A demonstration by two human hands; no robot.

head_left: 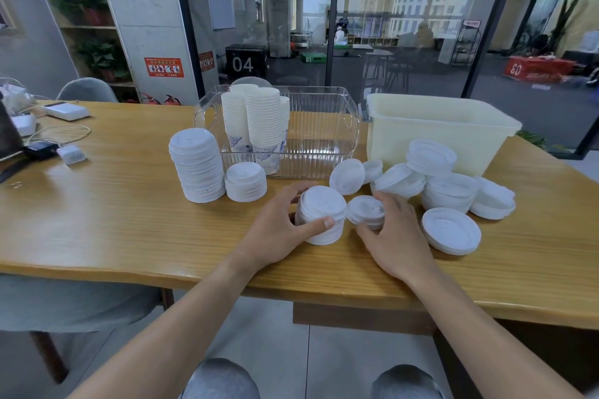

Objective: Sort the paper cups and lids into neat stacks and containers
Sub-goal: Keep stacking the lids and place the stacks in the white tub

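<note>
My left hand [278,227] grips a short stack of white lids [322,215] near the table's front middle, thumb across its side. Just right of it, my right hand [393,236] holds a small tilted bunch of lids [366,211] with curled fingers. A tall lid stack [197,165] and a shorter one [245,181] stand to the left. Loose lids and small piles [449,188] lie scattered at the right, with one wide pile [451,230] nearest me. Stacked paper cups [256,120] stand inside the clear bin [324,126].
A cream plastic tub [437,129] stands at the back right behind the scattered lids. Chargers, cables and a white device [66,111] lie at the table's far left. A glass wall runs behind the table. My knees show below the front edge.
</note>
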